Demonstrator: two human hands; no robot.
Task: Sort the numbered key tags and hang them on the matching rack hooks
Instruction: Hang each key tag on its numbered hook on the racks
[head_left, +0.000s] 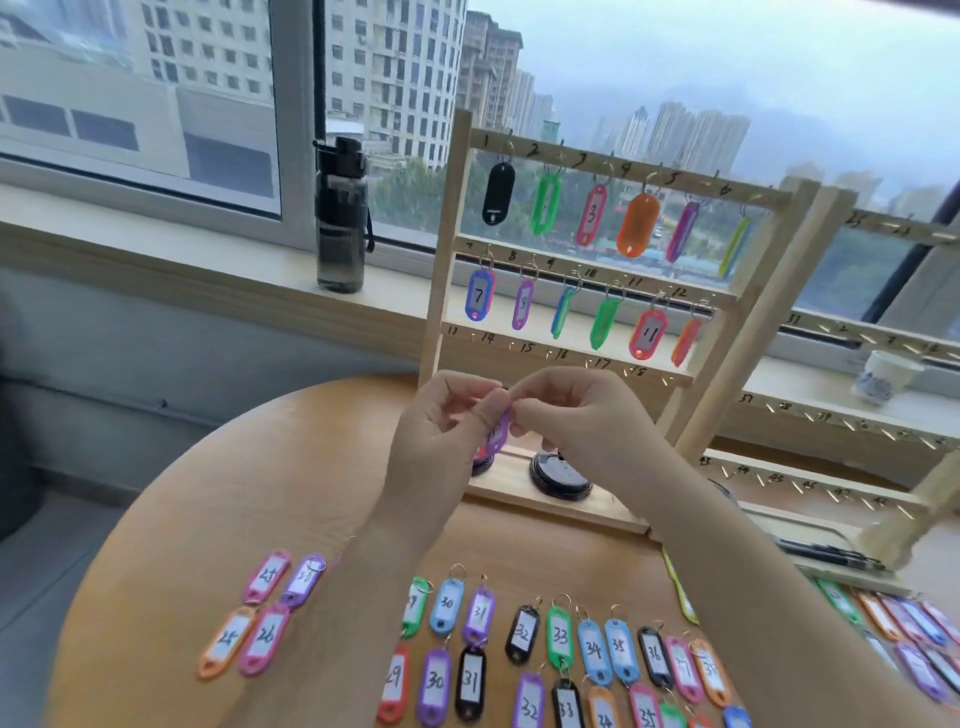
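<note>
A purple key tag (496, 434) hangs between my two hands in front of the wooden rack (447, 249). My left hand (441, 426) pinches its top, and my right hand (576, 421) pinches there too; the tag's number is hidden. On the rack, tags hang on hooks 1 to 12, among them a blue 7 (479, 295) and a red 11 (648, 332). The row of hooks 13 to 18 (550, 356) is bare. Several numbered tags (561, 649) lie in rows on the round wooden table (260, 467), near its front edge.
A dark water bottle (340, 218) stands on the windowsill at the left. A second wooden rack (841, 441) with bare numbered hooks stands to the right. A white and blue cup (885, 375) sits on the sill. Black round objects (558, 475) rest on the rack's base.
</note>
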